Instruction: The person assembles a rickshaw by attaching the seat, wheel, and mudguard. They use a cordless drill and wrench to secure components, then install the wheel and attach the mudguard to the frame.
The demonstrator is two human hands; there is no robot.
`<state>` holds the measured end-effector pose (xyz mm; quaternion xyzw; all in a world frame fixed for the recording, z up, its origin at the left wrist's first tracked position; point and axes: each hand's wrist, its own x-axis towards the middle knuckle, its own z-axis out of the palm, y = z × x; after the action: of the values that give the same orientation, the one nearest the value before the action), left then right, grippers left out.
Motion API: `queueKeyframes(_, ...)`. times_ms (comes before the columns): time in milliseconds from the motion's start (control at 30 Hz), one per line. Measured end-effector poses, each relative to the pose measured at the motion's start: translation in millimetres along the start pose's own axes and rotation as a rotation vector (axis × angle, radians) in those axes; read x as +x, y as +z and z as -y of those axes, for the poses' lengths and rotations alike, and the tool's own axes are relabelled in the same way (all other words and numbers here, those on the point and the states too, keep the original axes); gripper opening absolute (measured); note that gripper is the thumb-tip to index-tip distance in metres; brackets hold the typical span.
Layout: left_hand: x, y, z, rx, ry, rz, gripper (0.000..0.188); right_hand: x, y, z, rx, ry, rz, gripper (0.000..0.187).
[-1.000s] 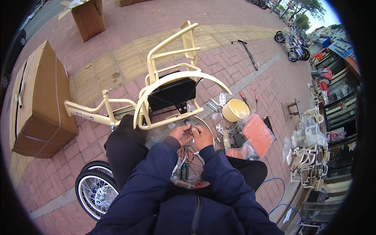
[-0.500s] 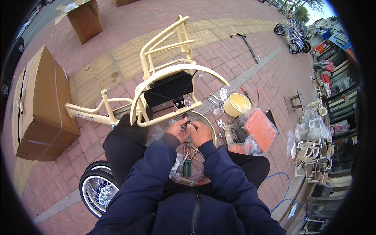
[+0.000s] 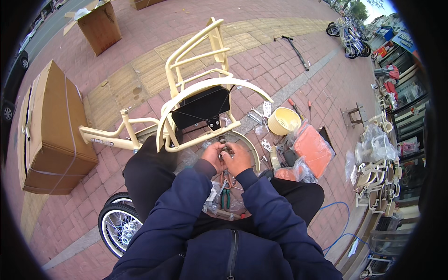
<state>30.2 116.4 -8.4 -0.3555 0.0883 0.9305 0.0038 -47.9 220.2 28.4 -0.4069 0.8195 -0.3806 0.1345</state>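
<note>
My left hand and my right hand meet in front of me, fingers closed around a small dark metal part. Its exact kind is too small to make out. Just beyond them stands a cream bike frame, its curved fender arching over a black plate. To the right of my fingers lies a second cream curved fender, partly hidden by my right hand. Below my hands, orange-handled pliers and green-handled pliers rest among clear plastic bags.
At the right are a cream bucket, an orange wrapped pad, screwdrivers and spanners. Spoked wheels lie at the lower left beneath a big cardboard box. A hand pump lies farther off.
Both hands stay together on the small metal part; the fingers have shifted slightly around it. The whole view has moved a little.
</note>
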Motion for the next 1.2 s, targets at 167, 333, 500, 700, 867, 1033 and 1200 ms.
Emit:
queueKeyframes(167,18,-15,0,-0.057,0.029,0.07,0.021,1,4,5,-0.126,0.038,-0.008,0.032)
queueKeyframes(333,28,-22,-1,-0.015,0.083,0.133,0.019,1,10,9,-0.108,0.022,-0.044,0.026)
queueKeyframes(500,25,-20,-10,-0.004,0.122,0.095,0.013,1,9,15,-0.157,-0.056,-0.016,0.024)
queueKeyframes(700,22,-20,-10,-0.005,0.153,0.091,0.013,-5,12,24,-0.37,-0.149,-0.065,0.014)
queueKeyframes(867,24,-23,-15,-0.004,0.187,0.126,0.011,-20,13,28,-0.327,-0.266,-0.177,0.019)
queueKeyframes(1033,25,-27,-15,0.072,0.18,0.002,0.01,-29,5,40,-0.261,-0.2,-0.084,0.027)
queueKeyframes(1200,26,-26,-16,-0.059,0.071,0.059,0.013,-17,-26,38,-0.235,-0.104,0.024,0.027)
